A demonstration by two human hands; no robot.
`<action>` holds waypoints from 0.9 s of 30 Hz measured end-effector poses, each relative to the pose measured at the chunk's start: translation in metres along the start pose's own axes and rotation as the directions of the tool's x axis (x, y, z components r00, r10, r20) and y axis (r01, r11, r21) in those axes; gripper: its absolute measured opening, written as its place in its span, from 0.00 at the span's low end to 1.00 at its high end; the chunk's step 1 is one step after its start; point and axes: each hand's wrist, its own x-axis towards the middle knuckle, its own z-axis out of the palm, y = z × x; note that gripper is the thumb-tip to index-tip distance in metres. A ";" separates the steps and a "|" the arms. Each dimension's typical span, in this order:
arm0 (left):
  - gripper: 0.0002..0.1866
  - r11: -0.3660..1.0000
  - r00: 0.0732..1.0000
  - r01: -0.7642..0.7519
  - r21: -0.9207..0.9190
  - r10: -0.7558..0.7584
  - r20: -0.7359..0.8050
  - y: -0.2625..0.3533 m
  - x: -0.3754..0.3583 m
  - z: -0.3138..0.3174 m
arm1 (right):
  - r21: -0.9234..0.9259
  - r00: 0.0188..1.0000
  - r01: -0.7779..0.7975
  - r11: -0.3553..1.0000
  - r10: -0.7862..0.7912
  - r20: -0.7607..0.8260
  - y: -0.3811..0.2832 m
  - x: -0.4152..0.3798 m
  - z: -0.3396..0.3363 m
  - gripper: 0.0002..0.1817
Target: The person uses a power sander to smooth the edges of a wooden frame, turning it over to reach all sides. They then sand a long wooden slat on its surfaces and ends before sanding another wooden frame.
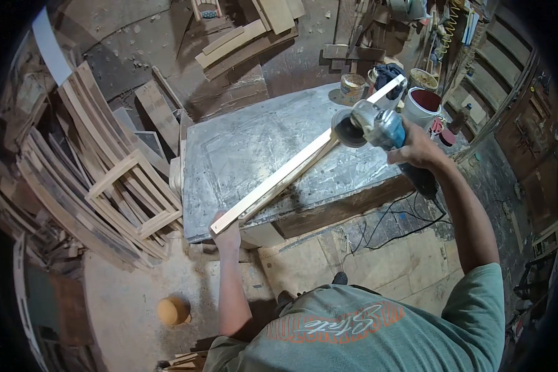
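Diagonally over the scuffed, grey table (248,139) stretches 1 long, straight strip (279,178) of pale wood, its near end gripped by the left hand (228,234), while the right hand (420,149) is wrapped around a blue-and-silver grinder (381,126), its round, dark disc (347,131) at the strip.

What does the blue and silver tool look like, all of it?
The blue and silver tool looks like an angle grinder. It has a shiny, metal-looking head with a round, dark disc, a blue middle, and a dark back end. A dark cord seems to run from it down to the floor. The right hand grips it, tilted, with its disc at the long pale wood strip. I can't tell if the disc is spinning or touching the wood.
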 end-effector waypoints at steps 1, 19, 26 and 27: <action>0.10 1.000 1.000 0.016 0.025 -0.016 0.012 0.000 0.001 0.000 | -0.012 1.000 0.025 1.000 -0.025 -0.009 -0.003 -0.002 0.004 0.46; 0.15 0.894 0.945 0.316 -0.318 -0.328 0.014 0.002 0.023 0.007 | -0.222 0.951 0.264 0.939 -0.215 0.222 -0.123 -0.081 0.118 0.41; 0.12 0.946 0.992 0.078 -0.313 -0.044 0.115 -0.011 0.066 -0.007 | 0.069 0.990 0.130 0.989 -0.126 -0.063 -0.056 -0.124 0.136 0.48; 0.12 0.933 0.994 0.070 -0.352 -0.036 0.103 -0.023 0.064 -0.005 | 0.160 0.991 0.102 0.982 -0.087 -0.099 -0.043 -0.131 0.137 0.49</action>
